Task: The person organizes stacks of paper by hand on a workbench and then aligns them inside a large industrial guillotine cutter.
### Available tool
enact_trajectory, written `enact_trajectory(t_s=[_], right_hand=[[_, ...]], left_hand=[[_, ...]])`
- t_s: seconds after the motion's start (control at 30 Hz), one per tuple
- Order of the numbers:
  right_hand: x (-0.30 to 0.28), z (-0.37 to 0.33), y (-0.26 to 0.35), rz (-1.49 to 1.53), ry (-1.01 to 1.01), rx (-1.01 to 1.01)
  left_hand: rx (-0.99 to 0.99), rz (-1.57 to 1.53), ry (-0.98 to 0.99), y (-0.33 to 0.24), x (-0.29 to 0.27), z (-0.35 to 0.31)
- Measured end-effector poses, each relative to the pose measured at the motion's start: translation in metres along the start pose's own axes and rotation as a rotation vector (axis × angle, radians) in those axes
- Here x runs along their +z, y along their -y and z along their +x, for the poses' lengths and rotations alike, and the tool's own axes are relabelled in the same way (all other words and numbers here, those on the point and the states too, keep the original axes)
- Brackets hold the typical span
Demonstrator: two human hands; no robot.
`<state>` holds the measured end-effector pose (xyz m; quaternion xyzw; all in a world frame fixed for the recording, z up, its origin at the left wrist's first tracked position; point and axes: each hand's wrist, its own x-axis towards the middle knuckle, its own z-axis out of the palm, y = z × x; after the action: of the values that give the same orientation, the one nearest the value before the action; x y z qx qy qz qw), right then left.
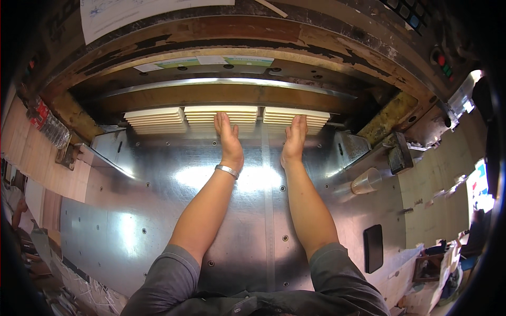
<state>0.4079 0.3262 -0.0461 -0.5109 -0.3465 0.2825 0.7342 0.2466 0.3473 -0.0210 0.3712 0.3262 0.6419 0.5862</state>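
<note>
Three cream-coloured stacks of paper stand side by side beneath the machine's front bar: a left stack (154,120), a middle stack (197,118) and a right stack (274,118). Their front faces look layered, in even ridges. My left hand (229,142), with a metal band at its wrist, is stretched out, fingertips at the middle stack's front. Opposite it, my right hand (294,141) reaches straight out, fingertips at the right stack's front. Both hands have extended fingers and hold nothing. Whether the fingertips press on the stacks is hard to tell.
A shiny metal machine table (247,210) lies under my arms. On its right are a clear plastic cup (366,181) and a black phone (373,248). A plastic bottle (51,125) lies at the left. Angled metal guides (350,149) flank the stacks; control buttons (441,62) sit upper right.
</note>
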Motion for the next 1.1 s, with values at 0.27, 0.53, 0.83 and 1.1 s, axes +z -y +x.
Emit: enact_trajectory(t_s=[0.27,0.53,0.83,1.1], right_hand=[[-0.001,0.001,-0.006,0.027,0.006,0.013],[0.007,-0.002,-0.004,-0.107,-0.076,-0.092],[0.010,-0.005,0.002,-0.167,-0.099,-0.080],[0.007,-0.002,0.001,-0.078,-0.087,-0.061]], left_hand=[[0.001,0.009,-0.004,0.002,-0.007,0.003],[-0.037,0.026,-0.026,-0.017,-0.013,0.000],[0.237,-0.006,-0.487,-0.080,-0.143,0.068],[0.193,-0.077,-0.388,-0.091,-0.151,0.069]])
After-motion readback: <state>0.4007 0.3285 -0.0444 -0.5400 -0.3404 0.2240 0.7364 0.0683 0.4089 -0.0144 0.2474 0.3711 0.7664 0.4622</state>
